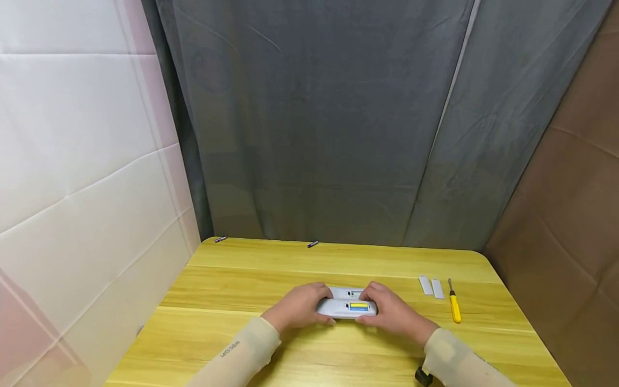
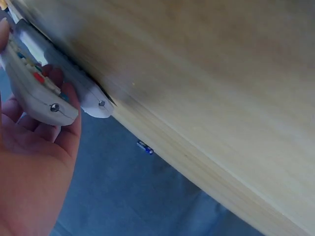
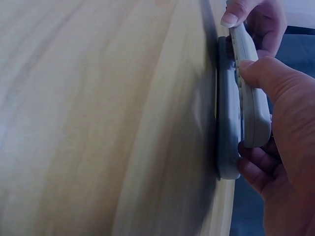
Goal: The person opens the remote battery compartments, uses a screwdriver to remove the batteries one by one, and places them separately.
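A yellow wood-grain desk (image 1: 242, 333) carries everything, set before a grey curtain (image 1: 338, 134). At the near middle of the desk two grey remote controls lie side by side, backs up: the near remote (image 1: 346, 308) is grasped at its left end by the left hand (image 1: 298, 306) and at its right end by the right hand (image 1: 393, 310), fingers curled round it, while the far remote (image 1: 349, 293) lies just beyond, touching it. The near remote's battery bay is open and a yellow-and-blue battery (image 1: 358, 306) is seated in it. The step in hand is judged to be the seating of batteries. The next move would call for the bay to be checked and a cover to be fetched.

To the right, two white battery covers (image 1: 431, 286) are laid side by side, and a yellow-handled screwdriver (image 1: 453, 303) lies just beside them. Two small loose batteries rest at the far edge, one at the far left corner (image 1: 220, 239) and one nearer the middle (image 1: 312, 244).

Small print on the left sleeve (image 1: 229, 349) is seen; it cannot be read with certainty. No brand can be made out on the remotes.
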